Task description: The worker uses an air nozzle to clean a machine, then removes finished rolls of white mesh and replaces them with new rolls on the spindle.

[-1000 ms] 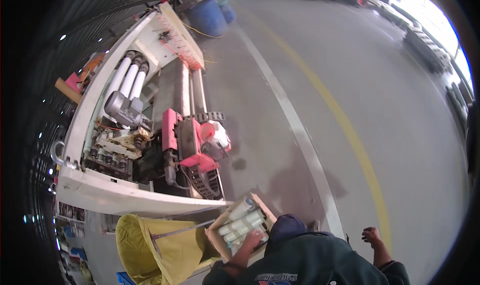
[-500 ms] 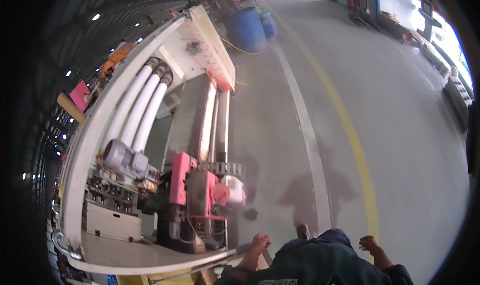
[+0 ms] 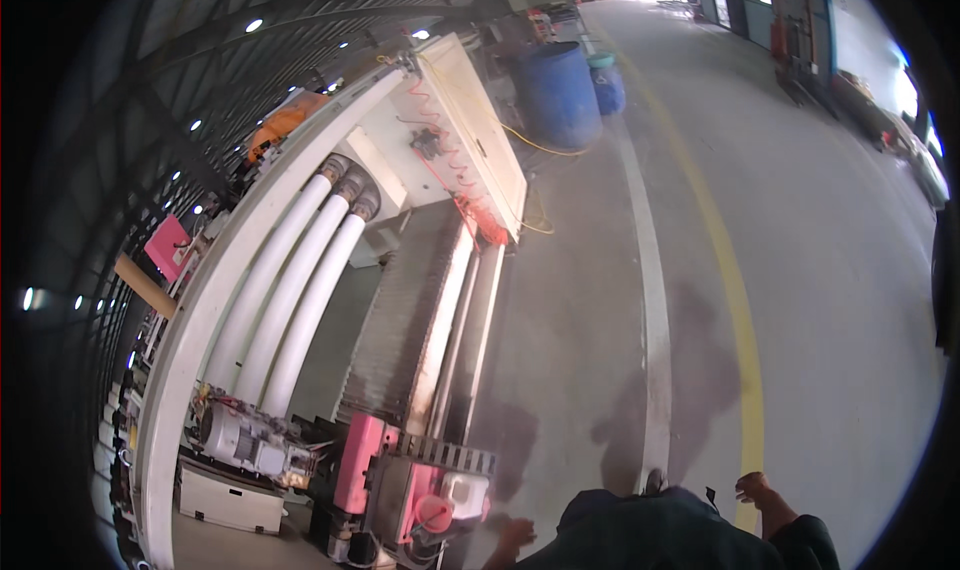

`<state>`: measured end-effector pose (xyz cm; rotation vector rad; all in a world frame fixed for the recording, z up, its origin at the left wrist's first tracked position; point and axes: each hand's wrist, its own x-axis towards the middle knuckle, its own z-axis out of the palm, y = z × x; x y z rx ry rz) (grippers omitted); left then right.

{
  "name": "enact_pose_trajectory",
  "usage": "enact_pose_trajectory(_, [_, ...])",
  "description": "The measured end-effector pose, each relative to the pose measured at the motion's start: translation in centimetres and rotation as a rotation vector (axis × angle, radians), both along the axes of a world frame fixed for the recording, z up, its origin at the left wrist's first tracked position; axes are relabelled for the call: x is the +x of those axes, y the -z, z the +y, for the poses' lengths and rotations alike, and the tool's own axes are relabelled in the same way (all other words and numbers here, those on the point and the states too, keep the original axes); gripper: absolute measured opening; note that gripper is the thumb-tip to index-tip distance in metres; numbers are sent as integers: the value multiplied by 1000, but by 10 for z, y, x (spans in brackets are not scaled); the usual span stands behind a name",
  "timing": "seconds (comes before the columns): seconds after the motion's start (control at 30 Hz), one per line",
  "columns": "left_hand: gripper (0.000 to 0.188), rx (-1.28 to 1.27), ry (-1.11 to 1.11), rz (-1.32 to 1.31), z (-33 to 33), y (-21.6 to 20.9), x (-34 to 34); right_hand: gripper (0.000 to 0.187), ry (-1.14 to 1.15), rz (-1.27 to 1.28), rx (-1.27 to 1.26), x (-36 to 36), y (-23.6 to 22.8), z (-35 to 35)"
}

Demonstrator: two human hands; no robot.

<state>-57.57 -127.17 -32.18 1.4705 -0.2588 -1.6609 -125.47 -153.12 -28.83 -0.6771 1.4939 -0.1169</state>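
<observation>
Standing at far left: a long white machine frame [image 3: 215, 300], running away down the hall, likely placed parallel to the aisle so the floor lane stays free. Lying along its top: three white ducts [image 3: 300, 290], side by side. Sitting at the near end: a grey motor [image 3: 240, 440] with loose wiring, then a pink housing [image 3: 362, 462] and a pink-and-white unit [image 3: 440, 500] just beside it.

Hanging low beside that unit, close to it but not visibly touching: left hand [image 3: 513, 542], fingers partly curled, nothing visibly held; grip state not fully readable at the lower edge.

Showing at bottom centre: dark clothing [image 3: 650, 530] of the person.

Hanging free to the right over the yellow floor line [image 3: 735, 300]: right hand [image 3: 757, 490], loosely curled, holding nothing, well apart from any machine.

Running alongside: a white floor line [image 3: 652, 300]. Standing far back beside the machine: a blue drum [image 3: 558, 95].
</observation>
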Motion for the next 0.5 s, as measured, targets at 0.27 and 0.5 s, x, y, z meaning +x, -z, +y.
enact_pose_trajectory(0.27, [26, -294, 451, -1028, -138, 8, 17, 18, -85, 102, -324, 169, -68, -344])
enact_pose_trajectory(0.5, [25, -228, 18, -140, -383, -3, 168, 23, -273, -90, -217, 319, -70, -490])
